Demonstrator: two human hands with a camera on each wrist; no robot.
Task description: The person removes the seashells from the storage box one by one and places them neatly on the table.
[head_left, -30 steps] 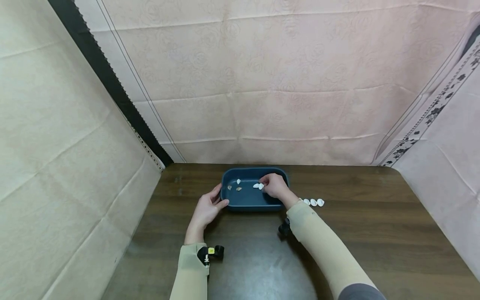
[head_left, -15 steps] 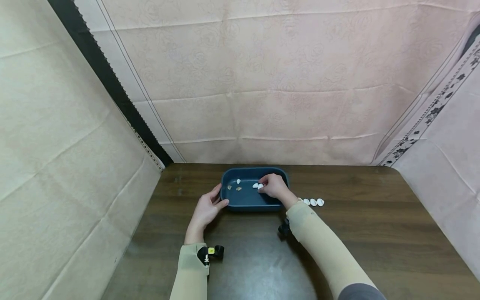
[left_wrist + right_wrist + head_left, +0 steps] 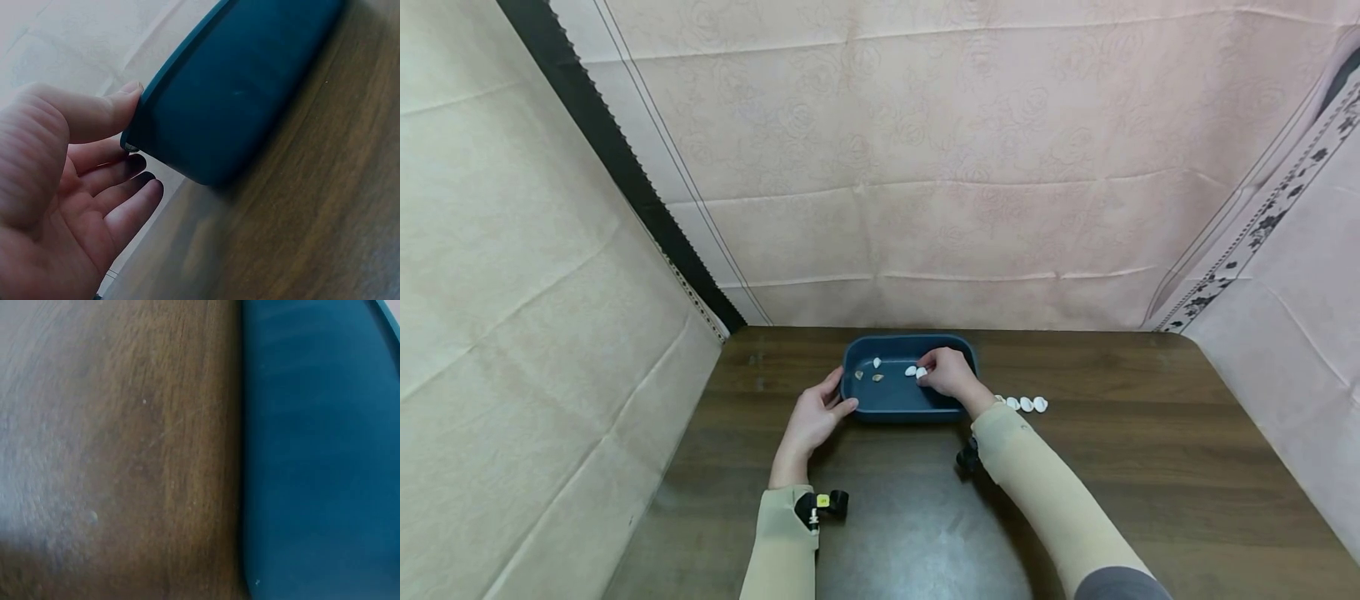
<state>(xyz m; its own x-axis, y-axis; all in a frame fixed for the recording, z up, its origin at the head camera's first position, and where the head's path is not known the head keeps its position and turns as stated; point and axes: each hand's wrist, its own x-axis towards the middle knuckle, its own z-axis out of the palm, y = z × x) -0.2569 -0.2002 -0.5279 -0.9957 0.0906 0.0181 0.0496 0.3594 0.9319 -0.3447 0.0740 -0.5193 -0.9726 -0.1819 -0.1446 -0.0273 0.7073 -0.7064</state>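
A blue rectangular tray (image 3: 910, 414) stands at the table's far side. My left hand (image 3: 814, 418) holds its left end; in the left wrist view the thumb (image 3: 103, 115) presses near the rim and the other fingers lie by the end wall. My right hand (image 3: 950, 372) reaches into the tray's right half, fingertips pinching a small white shell (image 3: 921, 373). Another white shell (image 3: 911, 371) lies just left of it. Farther left in the tray are one white shell (image 3: 877, 362) and two brownish shells (image 3: 877, 378). The right wrist view shows the tray's side (image 3: 319, 450), not the hand.
Several white shells (image 3: 1027, 404) lie in a row on the wooden table (image 3: 1150, 450) right of the tray, partly hidden by the right wrist. A pale cloth (image 3: 962, 208) hangs behind the table, with more cloth at both sides.
My right fingertips have shifted very slightly left, with the pinched white shell closer to its neighbour. The left hand and tray have stayed in place.
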